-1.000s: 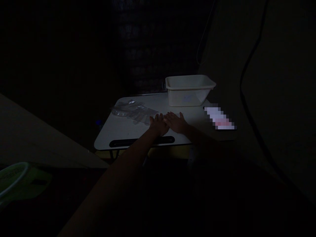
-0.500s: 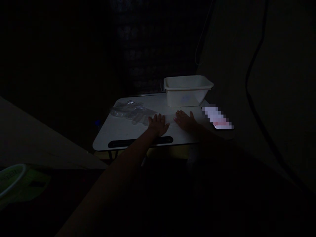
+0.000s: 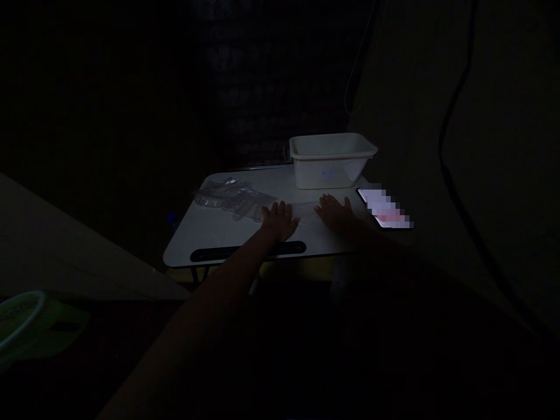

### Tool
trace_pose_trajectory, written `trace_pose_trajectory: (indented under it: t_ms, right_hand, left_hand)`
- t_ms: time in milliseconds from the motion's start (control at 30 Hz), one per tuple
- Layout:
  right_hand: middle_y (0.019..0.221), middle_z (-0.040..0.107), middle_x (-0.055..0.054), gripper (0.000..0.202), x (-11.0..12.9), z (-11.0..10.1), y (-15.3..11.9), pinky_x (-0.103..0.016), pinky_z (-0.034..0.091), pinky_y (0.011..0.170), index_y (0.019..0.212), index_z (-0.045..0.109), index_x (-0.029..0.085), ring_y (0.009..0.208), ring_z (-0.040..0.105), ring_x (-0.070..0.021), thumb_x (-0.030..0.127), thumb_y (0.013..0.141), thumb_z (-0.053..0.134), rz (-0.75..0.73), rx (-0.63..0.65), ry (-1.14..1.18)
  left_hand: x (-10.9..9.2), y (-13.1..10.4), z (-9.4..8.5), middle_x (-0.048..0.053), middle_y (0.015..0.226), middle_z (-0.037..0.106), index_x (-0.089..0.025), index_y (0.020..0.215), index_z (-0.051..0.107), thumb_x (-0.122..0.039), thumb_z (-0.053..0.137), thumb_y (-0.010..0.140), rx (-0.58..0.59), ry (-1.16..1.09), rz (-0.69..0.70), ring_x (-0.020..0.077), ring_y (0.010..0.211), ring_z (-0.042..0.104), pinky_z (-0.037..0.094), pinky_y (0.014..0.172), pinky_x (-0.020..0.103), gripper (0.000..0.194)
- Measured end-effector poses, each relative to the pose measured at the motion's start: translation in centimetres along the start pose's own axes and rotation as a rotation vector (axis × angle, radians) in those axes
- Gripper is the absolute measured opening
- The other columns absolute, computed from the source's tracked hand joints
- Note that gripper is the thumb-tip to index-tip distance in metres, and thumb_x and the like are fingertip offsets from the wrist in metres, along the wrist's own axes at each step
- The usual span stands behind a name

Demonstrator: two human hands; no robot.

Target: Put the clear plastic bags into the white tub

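A: Where does the clear plastic sheet [image 3: 305, 211] lie?

B: Flat on the white table [image 3: 219, 232], spanning the space between the left hand [image 3: 278, 221] and the right hand [image 3: 336, 213]; its outline is faint in the dim light.

A: What is the state of each hand?

B: The left is palm down at the sheet's left part, fingers extended and slightly spread, grasping nothing. The right is likewise flattened at the sheet's right part, grasping nothing. How firmly either presses cannot be told.

A: Which objects surround them?

B: A rumpled heap of clear plastic [image 3: 234, 195] just beside the left hand; a white tub [image 3: 321, 173] behind; a lit phone [image 3: 387, 211] to the right.
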State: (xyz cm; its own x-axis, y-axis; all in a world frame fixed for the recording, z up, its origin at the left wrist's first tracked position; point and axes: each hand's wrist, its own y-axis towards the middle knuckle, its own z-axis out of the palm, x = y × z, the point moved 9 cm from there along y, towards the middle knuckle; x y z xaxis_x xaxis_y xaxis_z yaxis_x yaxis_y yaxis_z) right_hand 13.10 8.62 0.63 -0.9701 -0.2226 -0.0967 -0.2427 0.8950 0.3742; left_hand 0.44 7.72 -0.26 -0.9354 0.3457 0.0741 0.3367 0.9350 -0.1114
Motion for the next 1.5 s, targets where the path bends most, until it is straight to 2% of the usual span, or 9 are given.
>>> trace_pose_trajectory:
  t_ms: [200,400,500,567,833,967,1167,1333,1500]
  right_hand:
    - [0.128,0.039,-0.015,0.049,0.4,-0.8,0.7,-0.057,0.019,0.092,0.119,0.04,0.01,0.118,0.032,-0.0247,0.036,0.086,0.015,-0.022,-0.012,0.027]
    - [0.131,0.034,-0.011,0.05,4.5,-1.3,2.0,-0.053,0.02,0.094,0.123,0.037,0.014,0.122,0.027,-0.0214,0.038,0.086,0.013,-0.06,0.093,0.155]
    - [0.131,0.035,-0.011,0.051,7.0,-1.2,1.9,-0.053,0.019,0.094,0.121,0.038,0.013,0.121,0.028,-0.0207,0.038,0.086,0.011,-0.144,0.127,0.16]
    - [0.13,0.036,-0.011,0.05,7.7,-1.1,1.6,-0.054,0.019,0.093,0.121,0.04,0.014,0.121,0.028,-0.0209,0.037,0.086,0.011,-0.179,0.135,0.155]
    - [0.132,0.033,-0.012,0.049,5.0,-0.4,0.8,-0.055,0.019,0.094,0.123,0.036,0.013,0.121,0.028,-0.0211,0.036,0.086,0.014,-0.134,0.135,0.105]
    - [0.131,0.035,-0.012,0.047,3.1,-0.4,0.4,-0.054,0.017,0.094,0.121,0.037,0.016,0.121,0.029,-0.0197,0.035,0.086,0.013,-0.103,0.079,0.079]
    - [0.129,0.038,-0.015,0.044,0.8,-0.4,-0.5,-0.056,0.02,0.092,0.12,0.039,0.013,0.119,0.031,-0.023,0.031,0.086,0.017,-0.098,0.016,0.025]
    - [0.127,0.04,-0.014,0.045,0.1,-0.3,-0.5,-0.057,0.02,0.092,0.118,0.041,0.013,0.119,0.032,-0.0236,0.033,0.086,0.018,-0.073,0.017,0.006]
    - [0.125,0.042,-0.016,0.048,0.4,-1.1,0.3,-0.057,0.019,0.092,0.117,0.043,0.01,0.117,0.034,-0.0245,0.036,0.086,0.018,-0.023,-0.02,0.055]
  left_hand:
    - [0.0,-0.1,0.0,0.011,0.139,0.009,-0.012,0.132,0.012,-0.048,0.007,0.082,0.007,-0.005,-0.011,0.0289,0.126,0.007,0.01,0.095,0.054,0.063]
    - [0.0,0.0,-0.1,0.012,0.139,0.012,-0.012,0.132,0.014,-0.047,0.008,0.081,-0.02,0.012,-0.002,0.0295,0.125,0.009,0.012,0.094,0.055,0.062]
    - [0.0,0.0,-0.1,0.011,0.139,0.012,-0.013,0.132,0.013,-0.045,0.01,0.081,-0.018,0.008,0.0,0.0293,0.125,0.009,0.011,0.094,0.055,0.06]
    - [0.0,0.0,-0.1,0.011,0.139,0.012,-0.014,0.132,0.013,-0.044,0.011,0.082,-0.021,0.003,0.002,0.029,0.125,0.009,0.012,0.094,0.055,0.059]
    - [0.0,0.0,-0.1,0.011,0.139,0.011,-0.012,0.132,0.013,-0.046,0.009,0.081,-0.011,-0.003,-0.008,0.0288,0.126,0.008,0.011,0.095,0.054,0.061]
    - [0.0,0.0,0.0,0.011,0.139,0.011,-0.013,0.132,0.013,-0.048,0.007,0.081,-0.012,0.01,-0.012,0.0286,0.126,0.008,0.01,0.095,0.054,0.062]
    - [0.1,0.1,0.1,0.011,0.139,0.011,-0.013,0.132,0.012,-0.048,0.006,0.081,-0.013,0.024,-0.003,0.0285,0.126,0.007,0.012,0.095,0.054,0.062]
    - [0.1,0.0,-0.1,0.012,0.139,0.012,-0.012,0.132,0.013,-0.047,0.006,0.082,-0.009,0.031,-0.008,0.0289,0.126,0.008,0.012,0.095,0.054,0.062]
    - [0.1,-0.2,-0.2,0.011,0.139,0.012,-0.013,0.132,0.013,-0.046,0.007,0.082,-0.003,0.048,-0.011,0.0281,0.126,0.008,0.014,0.095,0.053,0.061]
